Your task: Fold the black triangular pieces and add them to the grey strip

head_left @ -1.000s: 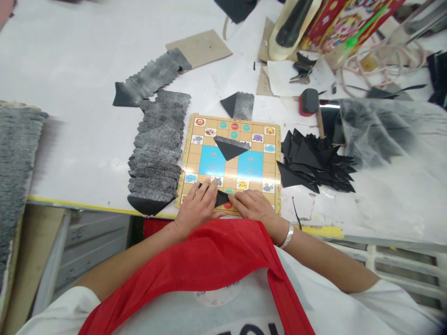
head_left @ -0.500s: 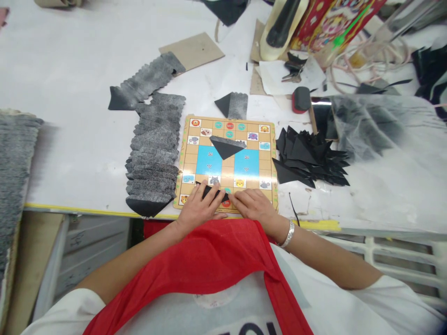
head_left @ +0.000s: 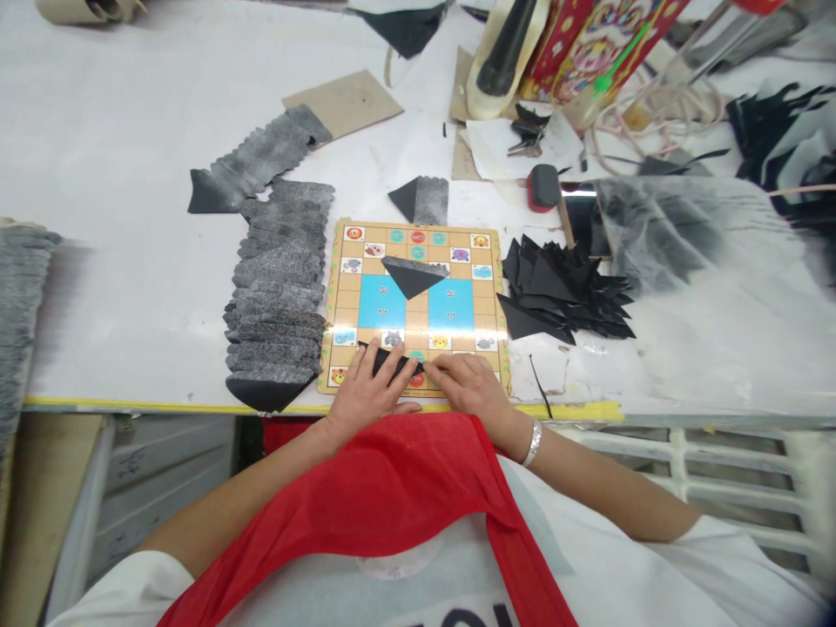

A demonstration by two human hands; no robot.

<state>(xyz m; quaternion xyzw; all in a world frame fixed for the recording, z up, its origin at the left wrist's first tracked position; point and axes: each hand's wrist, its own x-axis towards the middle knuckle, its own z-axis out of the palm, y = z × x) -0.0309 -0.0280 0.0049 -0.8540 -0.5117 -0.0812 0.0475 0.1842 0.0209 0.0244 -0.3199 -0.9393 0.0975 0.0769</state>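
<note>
A folded strip of black leather-like material (head_left: 385, 360) lies on the near edge of a printed animal game board (head_left: 418, 313). My left hand (head_left: 367, 390) rests over this strip, its fingers spread and pressing it to the board. At the strip's right end, my right hand (head_left: 475, 387) has thumb and fingertips drawn together on the tip. Farther up the board sits another black piece (head_left: 413, 277), triangular with a grey fuzzy edge. Beyond the board's top edge is a black and grey piece (head_left: 421, 200).
Overlapping grey-backed pieces (head_left: 280, 279) form a long row left of the board. A heap of black pointed pieces (head_left: 565, 292) lies to the right. Behind it are a phone (head_left: 581, 218), a small black-and-red case (head_left: 542, 187), keys (head_left: 528, 135) and a red box (head_left: 601, 43).
The whole view has shifted, so things on the table appear slightly farther left. Both hands stay at the black strip, the right fingertips now closer in on its end.
</note>
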